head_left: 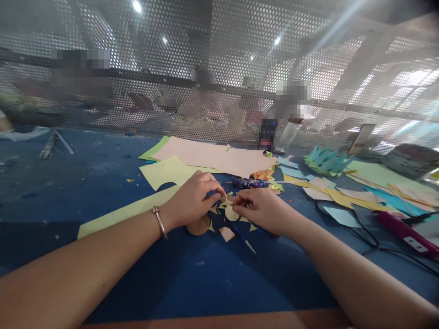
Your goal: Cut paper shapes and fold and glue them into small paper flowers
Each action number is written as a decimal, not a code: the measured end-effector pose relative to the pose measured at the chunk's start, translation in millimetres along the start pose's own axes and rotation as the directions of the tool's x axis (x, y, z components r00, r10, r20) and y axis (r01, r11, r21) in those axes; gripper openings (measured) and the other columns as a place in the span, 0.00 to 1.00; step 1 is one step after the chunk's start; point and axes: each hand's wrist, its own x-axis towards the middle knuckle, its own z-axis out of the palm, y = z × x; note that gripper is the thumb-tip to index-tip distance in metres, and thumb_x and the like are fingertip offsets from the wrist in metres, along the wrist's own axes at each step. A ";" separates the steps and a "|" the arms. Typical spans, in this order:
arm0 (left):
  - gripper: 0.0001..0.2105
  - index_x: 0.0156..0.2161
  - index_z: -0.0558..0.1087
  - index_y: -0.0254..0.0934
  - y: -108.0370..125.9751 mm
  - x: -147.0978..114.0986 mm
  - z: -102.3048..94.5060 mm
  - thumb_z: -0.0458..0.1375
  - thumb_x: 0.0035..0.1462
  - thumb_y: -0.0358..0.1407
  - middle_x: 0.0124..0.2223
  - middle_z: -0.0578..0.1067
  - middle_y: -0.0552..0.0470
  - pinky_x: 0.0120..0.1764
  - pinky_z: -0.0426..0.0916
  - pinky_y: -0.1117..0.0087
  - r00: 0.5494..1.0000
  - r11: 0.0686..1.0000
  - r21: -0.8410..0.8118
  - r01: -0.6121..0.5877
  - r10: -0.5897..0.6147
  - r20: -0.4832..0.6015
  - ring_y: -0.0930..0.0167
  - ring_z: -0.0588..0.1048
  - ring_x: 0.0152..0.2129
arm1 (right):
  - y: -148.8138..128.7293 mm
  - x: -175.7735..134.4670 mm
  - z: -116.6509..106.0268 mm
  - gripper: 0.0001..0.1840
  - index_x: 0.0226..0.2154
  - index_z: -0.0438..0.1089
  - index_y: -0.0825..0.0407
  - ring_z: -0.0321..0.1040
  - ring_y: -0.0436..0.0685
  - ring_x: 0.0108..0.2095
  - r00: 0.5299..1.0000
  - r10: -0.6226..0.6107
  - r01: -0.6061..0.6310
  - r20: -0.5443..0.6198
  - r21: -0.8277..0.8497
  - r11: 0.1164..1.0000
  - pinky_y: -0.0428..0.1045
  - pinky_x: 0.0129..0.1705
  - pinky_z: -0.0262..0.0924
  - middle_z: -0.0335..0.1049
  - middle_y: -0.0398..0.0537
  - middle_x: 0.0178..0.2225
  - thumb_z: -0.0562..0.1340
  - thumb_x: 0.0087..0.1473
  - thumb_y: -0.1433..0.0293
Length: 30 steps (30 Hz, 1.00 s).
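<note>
Over the blue table (206,283), my right hand (262,208) pinches a pale yellow paper piece (227,204) amid scraps (227,234); my left hand (192,196) has its fingertips beside it, but I cannot tell whether they grip. Near the perforated screen (154,41) stands a clear container (290,135), contents too blurred to tell. A brown disc (199,226) is partly hidden by my left hand, and a grey rounded object (409,159) smears on my feed.

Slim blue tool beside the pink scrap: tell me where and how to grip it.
Pinch the slim blue tool mid-shaft, probably best from above, near side: it lies slanted, metal tip at the near end, far end among paper scraps.
</note>
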 end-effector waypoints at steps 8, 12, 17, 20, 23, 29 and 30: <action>0.12 0.37 0.79 0.38 10.3 -5.3 5.4 0.60 0.58 0.45 0.37 0.72 0.46 0.43 0.63 0.58 0.995 1.000 0.027 0.008 -0.010 0.102 0.61 0.67 0.39 | 1.4 2.5 4.3 0.05 0.35 0.73 0.48 0.63 0.50 0.26 1.000 -0.009 0.010 0.013 -0.121 0.993 0.46 0.25 0.47 0.71 0.40 0.26 0.64 0.52 0.70; 0.12 0.37 0.78 0.37 13.0 -5.3 5.2 0.62 0.56 0.45 0.37 0.72 0.46 0.43 0.63 0.59 0.992 1.000 0.009 0.028 -0.029 0.124 0.62 0.67 0.38 | 0.8 2.5 4.8 0.06 0.35 0.72 0.49 0.63 0.50 0.27 1.000 -0.015 0.018 0.025 -0.128 0.992 0.46 0.26 0.47 0.70 0.41 0.28 0.63 0.51 0.72; 0.15 0.37 0.78 0.38 12.8 -5.2 7.0 0.62 0.54 0.48 0.37 0.72 0.45 0.40 0.63 0.60 0.988 0.996 0.032 0.086 -0.090 0.124 0.60 0.67 0.38 | -0.2 1.8 4.3 0.05 0.33 0.71 0.49 0.63 0.51 0.28 0.999 -0.021 0.025 0.032 -0.109 0.994 0.46 0.28 0.49 0.70 0.42 0.30 0.61 0.50 0.73; 0.18 0.38 0.78 0.38 14.6 -6.4 8.9 0.60 0.55 0.52 0.37 0.72 0.44 0.41 0.63 0.59 0.987 0.993 0.054 0.101 -0.107 0.118 0.60 0.67 0.39 | -0.2 1.6 4.1 0.07 0.36 0.72 0.49 0.64 0.52 0.31 1.000 -0.008 0.011 0.027 -0.118 0.993 0.47 0.30 0.50 0.70 0.44 0.32 0.62 0.51 0.72; 0.20 0.37 0.77 0.39 19.0 -7.0 11.1 0.58 0.55 0.55 0.38 0.72 0.43 0.42 0.62 0.57 0.983 0.987 0.078 0.143 -0.150 0.103 0.58 0.68 0.39 | 0.4 1.8 4.8 0.08 0.37 0.72 0.49 0.65 0.52 0.31 1.000 0.000 0.003 0.024 -0.149 0.989 0.47 0.30 0.50 0.70 0.45 0.34 0.62 0.51 0.70; 0.17 0.35 0.77 0.39 29.1 -4.8 13.1 0.60 0.53 0.52 0.37 0.73 0.44 0.41 0.62 0.56 0.961 0.970 0.103 0.219 -0.233 0.151 0.58 0.68 0.36 | 1.4 1.8 6.7 0.07 0.37 0.71 0.50 0.65 0.52 0.31 1.000 -0.019 0.023 0.025 -0.181 0.983 0.47 0.31 0.50 0.68 0.45 0.34 0.61 0.52 0.70; 0.16 0.35 0.77 0.39 30.1 -4.7 12.8 0.60 0.54 0.50 0.36 0.73 0.44 0.40 0.61 0.57 0.962 0.972 0.098 0.213 -0.226 0.154 0.58 0.68 0.36 | 1.3 1.5 6.7 0.06 0.36 0.70 0.51 0.65 0.52 0.31 0.999 -0.024 0.029 0.030 -0.178 0.984 0.47 0.31 0.50 0.68 0.45 0.34 0.61 0.52 0.70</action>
